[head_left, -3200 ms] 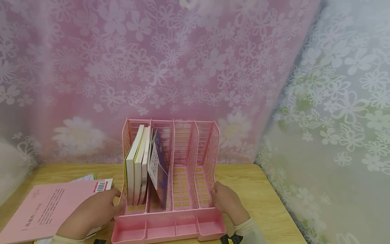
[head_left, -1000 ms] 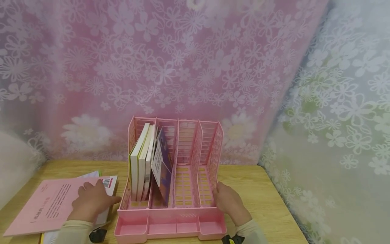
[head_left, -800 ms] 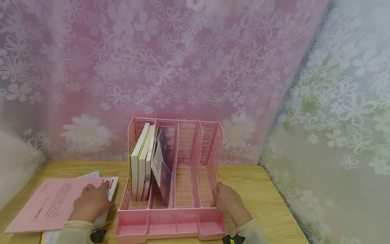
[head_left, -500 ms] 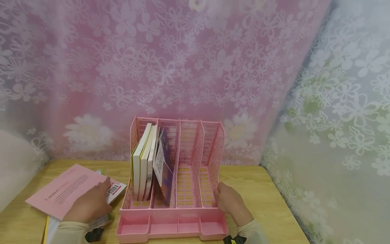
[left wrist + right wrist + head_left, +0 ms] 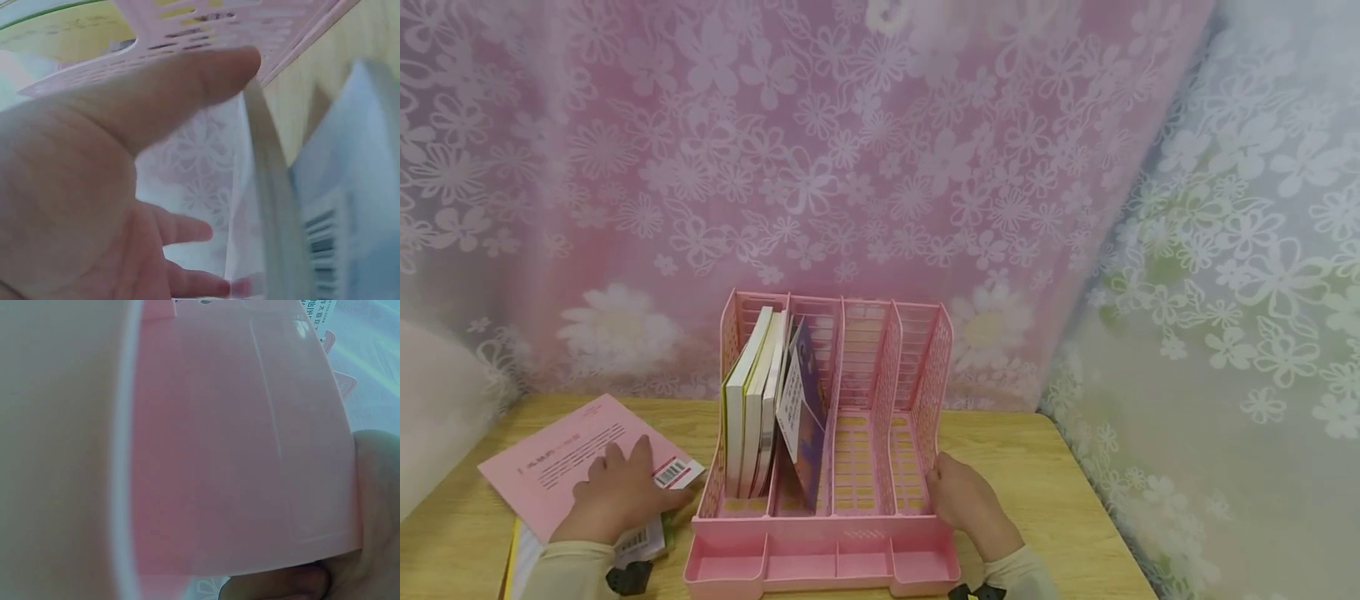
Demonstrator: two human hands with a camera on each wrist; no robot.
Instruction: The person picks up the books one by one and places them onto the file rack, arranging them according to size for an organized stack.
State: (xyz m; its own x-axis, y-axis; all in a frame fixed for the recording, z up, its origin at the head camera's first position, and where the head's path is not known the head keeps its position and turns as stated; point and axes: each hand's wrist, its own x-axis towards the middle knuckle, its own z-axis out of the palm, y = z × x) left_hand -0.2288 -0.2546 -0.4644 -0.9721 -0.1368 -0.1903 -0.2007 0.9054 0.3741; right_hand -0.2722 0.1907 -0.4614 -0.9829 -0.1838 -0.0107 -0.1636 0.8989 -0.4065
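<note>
My left hand (image 5: 613, 500) lies over a pink book (image 5: 561, 454) left of the rack, fingers spread and thumb pointing right. The book lies flat, slanted, with a barcode at its right corner. In the left wrist view the thumb (image 5: 187, 87) is straight, above a book's page edge (image 5: 272, 194), with fingertips lower down beside it. My right hand (image 5: 967, 504) grips the right side wall of a pink desktop book rack (image 5: 820, 527). The right wrist view shows the rack's smooth panel (image 5: 244, 444), with finger and thumb at its edge.
Thick white-paged books (image 5: 747, 433) stand in the rack's leftmost slot; a purple book (image 5: 808, 425) leans in the second. Other books, one with white pages (image 5: 538, 550), lie under the pink one. A flowered curtain (image 5: 850, 167) hangs behind the wooden table (image 5: 1022, 467).
My left hand has left the rack's left side for the pink book. The book has turned clockwise, its barcode corner shifting down and right. My right hand keeps its grip on the rack.
</note>
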